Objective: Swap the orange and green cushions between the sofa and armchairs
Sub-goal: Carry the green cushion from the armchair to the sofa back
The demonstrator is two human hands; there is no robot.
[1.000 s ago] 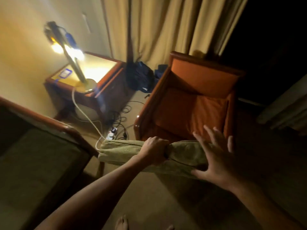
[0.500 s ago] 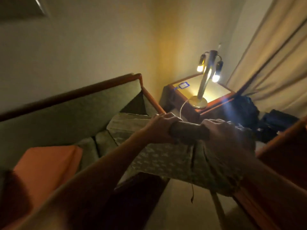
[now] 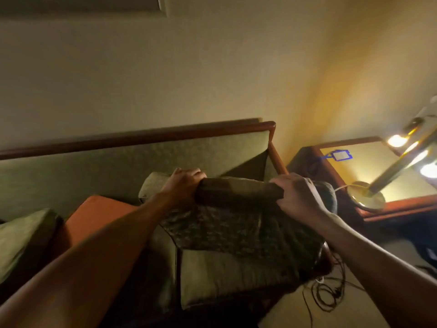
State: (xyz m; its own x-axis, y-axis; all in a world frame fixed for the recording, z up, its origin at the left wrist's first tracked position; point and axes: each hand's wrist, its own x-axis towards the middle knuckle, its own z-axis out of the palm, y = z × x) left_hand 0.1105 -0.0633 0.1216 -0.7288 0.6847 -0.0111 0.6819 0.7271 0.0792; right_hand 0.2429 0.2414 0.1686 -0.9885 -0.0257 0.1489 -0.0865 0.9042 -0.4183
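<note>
A green patterned cushion (image 3: 236, 228) hangs over the right end of the green sofa (image 3: 142, 159). My left hand (image 3: 182, 185) grips its top edge on the left. My right hand (image 3: 298, 192) grips the same edge on the right. An orange cushion (image 3: 94, 216) lies on the sofa seat to the left of the green one. Another green cushion (image 3: 21, 237) leans at the far left. The sofa's seat pad (image 3: 224, 275) shows below the held cushion.
A wooden side table (image 3: 373, 171) stands right of the sofa with a lit brass lamp (image 3: 399, 166) and a blue-edged card (image 3: 340, 155). Tangled cables (image 3: 328, 294) lie on the floor by the sofa's corner. A wall rises behind the sofa.
I have turned from the orange armchair to the sofa. My right hand has taken hold of the green cushion, and both hands have carried it over the sofa's right end.
</note>
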